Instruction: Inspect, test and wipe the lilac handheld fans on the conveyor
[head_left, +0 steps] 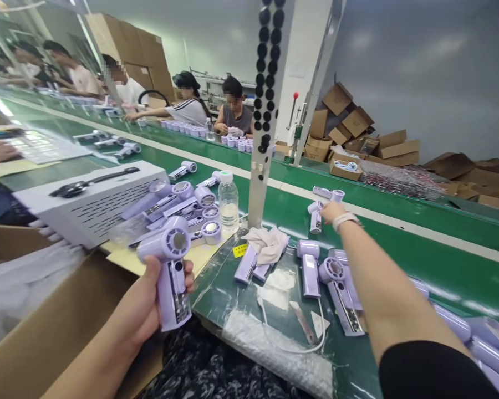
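Observation:
My left hand (149,296) is wrapped around the handle of a lilac handheld fan (174,277), held upright above my lap with its round head at the top. On the green belt ahead, my right hand (334,213) is stretched out, its fingers closed at a second handheld fan (315,217); the fingertips are partly hidden. Just beyond it lies another lilac fan (328,193). Nearer me on the worktop are a fan plugged to a white cable (310,271) and a fan with an exposed handle (343,299). More fans (453,321) lie partly behind my right forearm.
A clear bottle (228,208) stands beside a pile of fans (183,202). Left of it is a white vented box (95,205). A cloth (268,244) lies by the metal post (260,188). An open carton (66,316) is at my left. Several co-workers (191,105) sit across the belt.

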A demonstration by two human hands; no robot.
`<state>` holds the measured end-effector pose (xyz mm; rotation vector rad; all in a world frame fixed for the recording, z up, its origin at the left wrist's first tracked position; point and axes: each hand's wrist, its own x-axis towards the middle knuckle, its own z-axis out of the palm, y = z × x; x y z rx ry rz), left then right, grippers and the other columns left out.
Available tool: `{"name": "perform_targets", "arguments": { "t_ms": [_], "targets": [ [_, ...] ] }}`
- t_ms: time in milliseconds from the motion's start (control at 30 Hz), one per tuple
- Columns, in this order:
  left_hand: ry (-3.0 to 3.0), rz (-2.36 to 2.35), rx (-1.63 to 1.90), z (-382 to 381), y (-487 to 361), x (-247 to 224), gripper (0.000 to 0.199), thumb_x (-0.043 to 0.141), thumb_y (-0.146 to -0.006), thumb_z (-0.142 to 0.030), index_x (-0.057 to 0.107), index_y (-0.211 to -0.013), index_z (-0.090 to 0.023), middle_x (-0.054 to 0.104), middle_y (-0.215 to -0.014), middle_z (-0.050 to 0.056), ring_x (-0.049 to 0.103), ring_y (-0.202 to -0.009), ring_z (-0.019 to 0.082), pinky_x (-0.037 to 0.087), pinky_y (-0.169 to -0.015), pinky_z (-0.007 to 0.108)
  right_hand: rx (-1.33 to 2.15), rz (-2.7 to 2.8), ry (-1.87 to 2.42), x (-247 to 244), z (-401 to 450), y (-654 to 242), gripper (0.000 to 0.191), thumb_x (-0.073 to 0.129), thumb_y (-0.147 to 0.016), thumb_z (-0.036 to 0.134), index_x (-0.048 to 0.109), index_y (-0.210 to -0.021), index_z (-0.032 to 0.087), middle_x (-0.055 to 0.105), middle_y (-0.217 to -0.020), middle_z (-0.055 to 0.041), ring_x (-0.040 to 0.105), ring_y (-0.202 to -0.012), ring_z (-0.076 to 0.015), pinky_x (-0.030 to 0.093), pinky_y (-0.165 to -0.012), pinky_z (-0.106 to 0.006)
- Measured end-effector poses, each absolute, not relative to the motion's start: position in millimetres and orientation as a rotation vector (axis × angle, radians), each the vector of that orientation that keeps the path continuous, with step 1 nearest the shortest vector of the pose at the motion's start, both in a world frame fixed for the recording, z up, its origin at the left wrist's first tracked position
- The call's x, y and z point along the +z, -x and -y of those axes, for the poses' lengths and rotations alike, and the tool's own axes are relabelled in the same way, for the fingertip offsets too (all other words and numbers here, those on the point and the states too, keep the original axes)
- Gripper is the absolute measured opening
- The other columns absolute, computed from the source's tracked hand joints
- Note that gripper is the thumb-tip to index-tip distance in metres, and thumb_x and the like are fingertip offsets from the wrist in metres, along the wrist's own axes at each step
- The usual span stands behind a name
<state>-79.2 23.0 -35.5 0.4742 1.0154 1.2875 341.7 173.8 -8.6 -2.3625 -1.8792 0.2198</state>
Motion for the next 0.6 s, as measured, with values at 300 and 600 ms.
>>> {"name": "perform_targets", "arguments": {
  "t_ms": [300,600],
  "targets": [
    [-0.688,-0.777,1.061,1.2,29.7,-32.6,0.026,0.085,-0.076,-0.03,0.073,-0.092,-0.014,0.074,-0.089,0.009,0.07,-0.073,0.02,0.06,-0.068,0.029,0.476,1.988,2.243,-51.8,-148.9,-306.1,0.035,0.065,-0.1,0.034,0.061,-0.131,0.019,0.063,-0.133,-0.0105,0.066,-0.112,-0.0254,0.058,-0.093,-0.047],
    [-0.743,-0.772,1.071,9.9,45.5,-48.7,0.06,0.081,-0.074,-0.059,0.075,-0.11,-0.012,0.076,-0.081,0.011,0.068,-0.07,0.019,0.059,-0.066,0.026,0.652,1.687,2.011,-8.0,-135.9,-290.4,0.031,0.065,-0.1,0.035,0.064,-0.126,0.019,0.065,-0.129,-0.0095,0.067,-0.108,-0.024,0.059,-0.091,-0.044]
  ]
}}
